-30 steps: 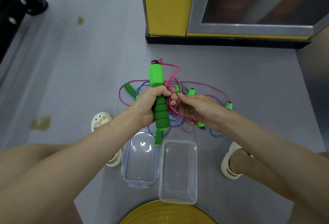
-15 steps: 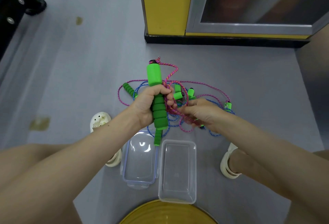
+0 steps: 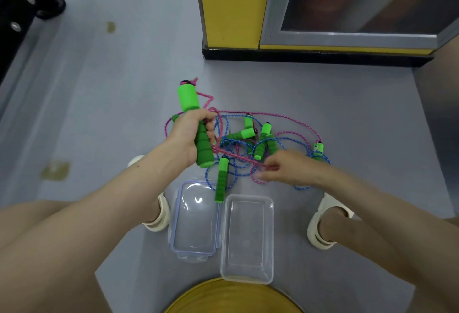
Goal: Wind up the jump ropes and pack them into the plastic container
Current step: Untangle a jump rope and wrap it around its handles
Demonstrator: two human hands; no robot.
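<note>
My left hand (image 3: 190, 136) grips a green foam jump-rope handle (image 3: 188, 97) upright above the floor. A pink rope (image 3: 238, 157) runs taut from that handle down to my right hand (image 3: 285, 167), which pinches it low near the floor. Beneath lies a tangle of pink and blue ropes (image 3: 293, 138) with several green handles, one of them (image 3: 221, 179) pointing at the containers. The clear plastic container (image 3: 248, 278) sits open on the floor in front of me, with its clear lid (image 3: 195, 253) beside it on the left.
A yellow and black cabinet base (image 3: 231, 46) stands beyond the ropes. A black frame leg (image 3: 47, 6) is at the far left. My two feet in white sandals (image 3: 320, 235) flank the containers. A yellow round stool edge (image 3: 231, 297) is at the bottom.
My right hand has drawn away from the left, down and to the right, pulling the pink rope out taut. The left hand and its handle have stayed about where they were.
</note>
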